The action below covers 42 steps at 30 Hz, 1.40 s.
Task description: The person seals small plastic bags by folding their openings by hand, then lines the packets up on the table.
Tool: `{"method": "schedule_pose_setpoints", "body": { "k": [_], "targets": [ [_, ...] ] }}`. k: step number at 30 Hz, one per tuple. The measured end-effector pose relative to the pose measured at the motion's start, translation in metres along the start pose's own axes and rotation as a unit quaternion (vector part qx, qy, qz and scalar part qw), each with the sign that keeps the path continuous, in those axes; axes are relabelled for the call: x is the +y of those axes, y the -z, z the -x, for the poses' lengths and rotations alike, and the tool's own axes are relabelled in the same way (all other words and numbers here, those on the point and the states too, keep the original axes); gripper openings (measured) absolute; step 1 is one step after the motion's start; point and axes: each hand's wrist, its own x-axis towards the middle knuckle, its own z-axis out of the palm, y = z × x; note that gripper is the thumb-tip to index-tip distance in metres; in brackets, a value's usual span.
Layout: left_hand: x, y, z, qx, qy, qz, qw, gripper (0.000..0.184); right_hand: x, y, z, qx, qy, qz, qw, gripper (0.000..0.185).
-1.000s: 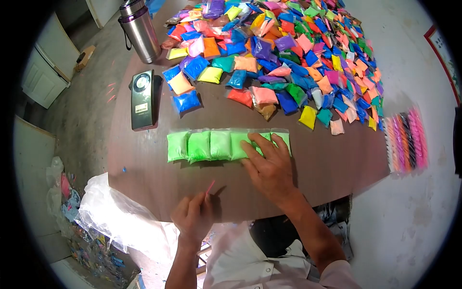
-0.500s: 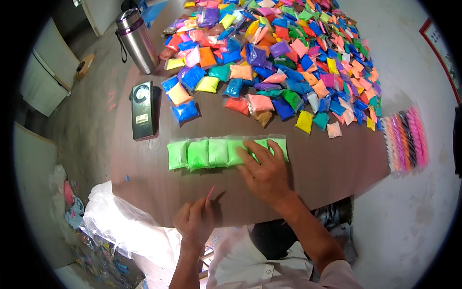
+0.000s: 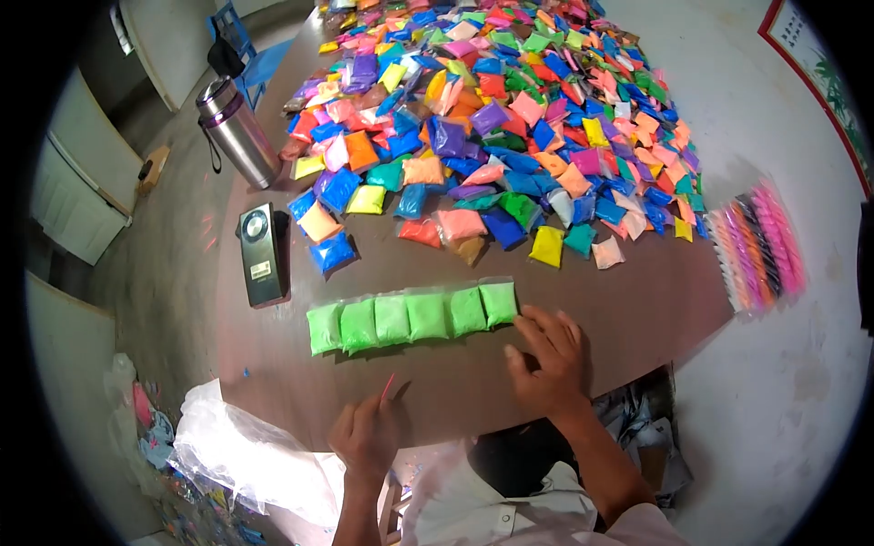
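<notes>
A row of several bright green packets in clear film lies side by side across the brown table. The rightmost packet sits a little higher than the leftmost one. My right hand is open at the right end of the row, its fingers spread and the fingertips close to the last packet. Whether they touch it I cannot tell. Near the front edge, my left hand is closed around a thin pinkish-red stick, whose tip points up and away from me.
A big heap of colourful packets covers the far part of the table. To the left stand a steel flask and a dark device with a round dial. Bagged twisted strips lie at the right edge. White plastic hangs below.
My right hand has moved off the green packets to the right and slightly down. The row now lies at a slight tilt. My left hand still holds the stick; the camera view has shifted.
</notes>
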Motion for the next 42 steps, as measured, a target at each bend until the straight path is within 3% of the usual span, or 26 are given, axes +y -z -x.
{"method": "schedule_pose_setpoints", "body": {
  "k": [7,24,26,29,42],
  "targets": [
    [-0.002,0.002,0.003,-0.040,0.007,0.000,0.999,0.009,0.026,0.014,0.026,0.001,-0.109,0.008,0.994,0.032],
    [0.001,-0.003,-0.002,-0.040,0.011,-0.030,0.999,0.015,0.026,0.018,0.017,-0.007,-0.108,0.019,0.994,0.026],
    [-0.005,-0.009,-0.006,-0.001,-0.102,-0.059,0.993,0.011,0.026,0.020,0.016,-0.005,-0.108,0.018,0.994,0.026],
    [0.002,-0.007,-0.015,0.012,-0.128,-0.033,0.991,0.013,0.026,0.021,0.015,-0.009,-0.109,0.020,0.994,0.026],
    [-0.022,-0.021,0.007,-0.019,-0.090,0.008,0.996,0.006,0.025,0.027,0.009,-0.012,-0.126,-0.004,0.992,0.022]
  ]
}}
